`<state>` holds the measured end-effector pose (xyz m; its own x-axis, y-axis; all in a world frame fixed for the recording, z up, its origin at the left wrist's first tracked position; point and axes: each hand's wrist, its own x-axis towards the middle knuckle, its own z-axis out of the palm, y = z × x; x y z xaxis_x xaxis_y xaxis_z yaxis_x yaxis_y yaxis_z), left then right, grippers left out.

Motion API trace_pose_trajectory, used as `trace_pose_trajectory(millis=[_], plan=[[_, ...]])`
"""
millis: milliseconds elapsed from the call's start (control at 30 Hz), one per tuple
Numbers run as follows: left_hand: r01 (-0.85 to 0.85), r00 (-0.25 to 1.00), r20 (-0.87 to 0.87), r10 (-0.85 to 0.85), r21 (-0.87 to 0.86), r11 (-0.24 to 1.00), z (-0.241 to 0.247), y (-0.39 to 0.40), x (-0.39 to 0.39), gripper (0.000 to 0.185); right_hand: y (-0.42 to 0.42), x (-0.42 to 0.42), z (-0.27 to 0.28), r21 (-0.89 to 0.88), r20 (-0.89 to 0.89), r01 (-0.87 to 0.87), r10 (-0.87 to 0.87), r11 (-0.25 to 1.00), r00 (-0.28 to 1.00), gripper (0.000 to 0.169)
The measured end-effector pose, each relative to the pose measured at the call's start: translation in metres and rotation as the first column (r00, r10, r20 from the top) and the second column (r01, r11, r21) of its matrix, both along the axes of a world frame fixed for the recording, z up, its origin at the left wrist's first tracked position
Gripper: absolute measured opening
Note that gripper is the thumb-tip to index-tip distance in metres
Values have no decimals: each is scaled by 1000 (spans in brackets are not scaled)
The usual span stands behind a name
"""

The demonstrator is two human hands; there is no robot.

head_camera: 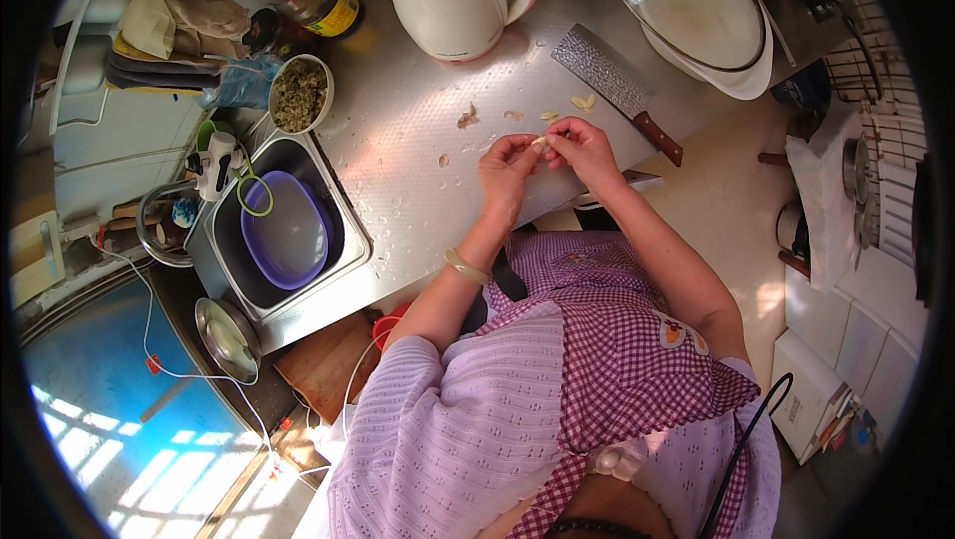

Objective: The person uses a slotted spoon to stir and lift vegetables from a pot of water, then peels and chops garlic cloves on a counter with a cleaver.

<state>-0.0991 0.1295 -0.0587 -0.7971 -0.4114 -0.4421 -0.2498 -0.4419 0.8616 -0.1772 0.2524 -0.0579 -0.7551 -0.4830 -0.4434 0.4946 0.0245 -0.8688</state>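
Observation:
My left hand (509, 166), a pale bangle on its wrist, and my right hand (586, 153) meet above the metal worktop near its front edge. Between their fingertips they pinch a small pale garlic clove (540, 142), partly covered by the fingers. Just beyond, peeled garlic cloves (583, 103) lie on the metal, with another clove (549, 115) closer to my fingers. Bits of papery garlic skin (468, 117) are scattered to the left. A cleaver (603, 70) rests flat at the right, its wooden handle towards me.
A pink and white kettle (448, 9) stands at the back, a lidded white pot (701, 9) at the back right. To the left are a bowl of dark greenish bits (326, 117) and a sink (357, 237) holding a purple basin (287, 241). Water drops dot the worktop (403, 188).

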Motion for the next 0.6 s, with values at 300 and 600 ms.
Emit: trace_pose_trajectory(millis=[300,600], plan=[[107,989,-35,-144,-505,857,17,-4,5,9,4,-12,8,147,-80,-186,200,971,977,5],[87,986,-146,-86,4,996,12,-10,4,9,3,-12,20,-81,147,-131,142,988,979,3]])
